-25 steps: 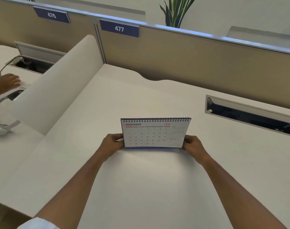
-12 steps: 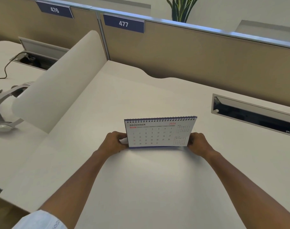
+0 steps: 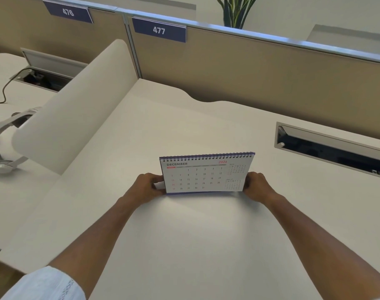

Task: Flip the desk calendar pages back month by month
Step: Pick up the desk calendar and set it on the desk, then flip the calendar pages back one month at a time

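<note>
Near edge: a pale sleeve (image 3: 44, 284) at lower left, with both bare forearms reaching forward over the white desk (image 3: 206, 245). Centre: the desk calendar (image 3: 206, 175) stands on the desk, its spiral binding along the top and the page headed DECEMBER 2026 facing the viewer, with small NOV and JAN grids on its right side. The left hand (image 3: 145, 188) grips the calendar's left edge, fingers curled round it and thumb towards the front. The right hand (image 3: 257, 187) grips the right edge in the same way, fingers curled behind the card. Left of centre: a curved white divider (image 3: 76, 105) rises from the desk; beyond it, on the neighbouring desk, lie a grey headset (image 3: 2, 148) and a dark cable (image 3: 5, 92) running to an open cable tray (image 3: 44, 70). Right: a long cable slot (image 3: 332, 152) is set into the desk, well apart from the calendar. Far: a tan partition (image 3: 271, 68) carries blue labels 476 (image 3: 68, 12) and 477 (image 3: 159, 30); a green plant (image 3: 236, 11) shows above it.
</note>
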